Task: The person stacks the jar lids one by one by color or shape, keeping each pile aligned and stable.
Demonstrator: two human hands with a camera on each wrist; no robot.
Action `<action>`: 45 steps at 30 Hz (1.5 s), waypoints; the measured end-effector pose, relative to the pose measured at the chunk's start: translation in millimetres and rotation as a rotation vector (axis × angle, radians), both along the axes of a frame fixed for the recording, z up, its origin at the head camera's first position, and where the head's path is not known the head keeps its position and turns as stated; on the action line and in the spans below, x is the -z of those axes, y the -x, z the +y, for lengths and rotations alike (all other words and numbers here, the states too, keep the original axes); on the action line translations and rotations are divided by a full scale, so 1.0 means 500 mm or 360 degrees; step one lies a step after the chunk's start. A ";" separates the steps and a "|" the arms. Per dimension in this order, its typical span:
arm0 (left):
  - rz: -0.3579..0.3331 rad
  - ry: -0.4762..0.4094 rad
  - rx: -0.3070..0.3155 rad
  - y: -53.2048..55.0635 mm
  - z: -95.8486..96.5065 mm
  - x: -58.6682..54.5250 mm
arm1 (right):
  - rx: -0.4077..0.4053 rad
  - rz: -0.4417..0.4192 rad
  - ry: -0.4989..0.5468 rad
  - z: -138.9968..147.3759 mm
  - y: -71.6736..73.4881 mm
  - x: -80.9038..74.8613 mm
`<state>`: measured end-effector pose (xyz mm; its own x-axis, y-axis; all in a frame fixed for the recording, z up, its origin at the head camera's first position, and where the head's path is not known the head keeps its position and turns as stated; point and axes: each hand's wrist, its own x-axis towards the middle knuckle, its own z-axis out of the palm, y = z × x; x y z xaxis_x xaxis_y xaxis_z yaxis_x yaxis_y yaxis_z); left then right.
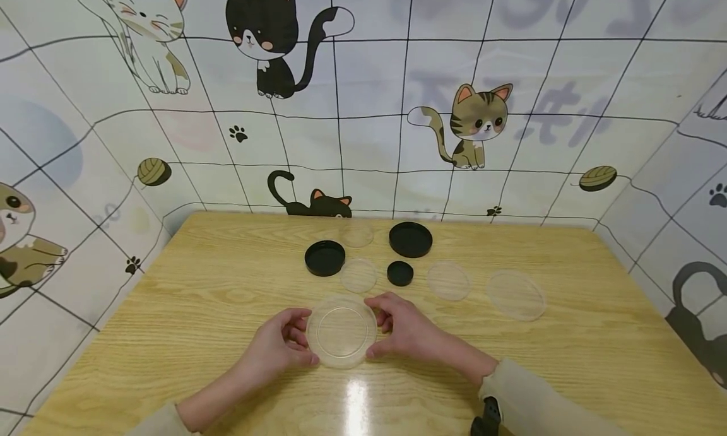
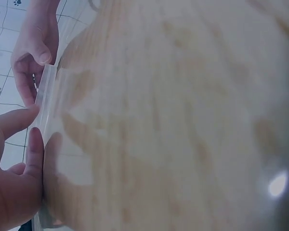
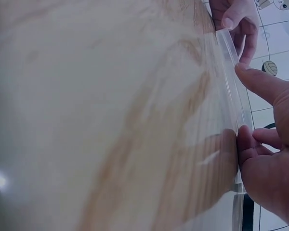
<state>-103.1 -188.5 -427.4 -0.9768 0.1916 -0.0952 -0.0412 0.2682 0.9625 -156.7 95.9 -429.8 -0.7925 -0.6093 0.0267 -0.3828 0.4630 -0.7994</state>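
A clear, shallow round plastic lid (image 1: 342, 330) with a raised ring lies at the near middle of the table, between both hands. My left hand (image 1: 286, 340) grips its left edge, thumb at the near side and fingers at the far side. On the opposite edge, my right hand (image 1: 407, 330) holds it the same way. Seen edge-on in the left wrist view, the lid (image 2: 47, 89) sits low at the tabletop beside the left hand (image 2: 14, 168). The right wrist view shows the right hand (image 3: 272, 149) with thumb and fingertips at the lid's rim (image 3: 232, 72).
Beyond the lid stand a black round dish (image 1: 325, 259), a larger black dish (image 1: 411, 240) and a small black one (image 1: 400, 273). Several clear discs lie among them, one (image 1: 516, 295) farthest right. A cat-printed backdrop (image 1: 369, 139) rises behind the wooden table (image 1: 199, 284).
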 end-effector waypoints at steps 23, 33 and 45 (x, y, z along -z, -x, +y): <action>0.0007 -0.0052 0.0103 0.008 -0.016 0.008 | 0.0016 -0.0068 0.0033 0.006 0.000 0.000; 0.0020 -0.0101 0.0075 0.014 -0.016 -0.009 | 0.0006 -0.0133 0.0192 0.024 -0.001 -0.019; 0.0127 -0.0092 0.0113 0.050 0.000 -0.048 | -0.0043 -0.0089 0.0309 0.058 0.011 -0.061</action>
<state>-128.2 -188.3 -403.3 -0.9647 0.2633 -0.0046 0.0531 0.2114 0.9760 -162.0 124.8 -399.2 -0.7796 -0.6178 0.1024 -0.3456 0.2881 -0.8931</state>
